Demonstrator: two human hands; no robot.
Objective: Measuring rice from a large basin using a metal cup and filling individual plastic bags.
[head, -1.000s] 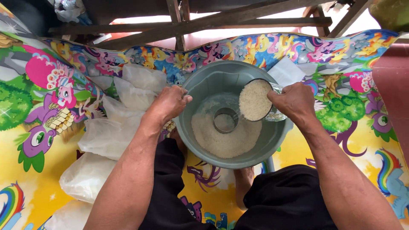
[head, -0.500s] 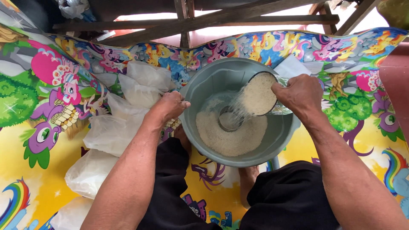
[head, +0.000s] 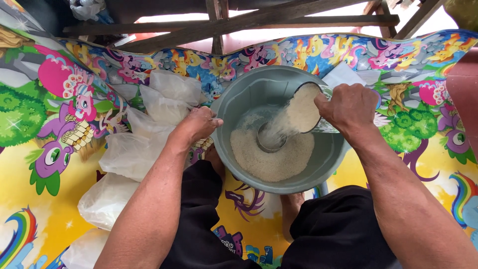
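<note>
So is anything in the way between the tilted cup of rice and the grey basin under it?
Nothing visible does. The tilted cup in the right hand pours white rice straight into the round grey plastic basin, over a small ring-shaped object.

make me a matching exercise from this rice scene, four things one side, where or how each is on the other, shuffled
Things:
1. round grey plastic basin
2. tilted scoop of white rice
3. clear plastic bags
4. small metal cup

Places or states:
A. held by the right hand, spilling grain
B. piled on the colourful cartoon mat, left of the basin
C. rim gripped by the left hand
D. standing in the rice inside the basin

Pairs: 1-C, 2-A, 3-B, 4-D
</note>
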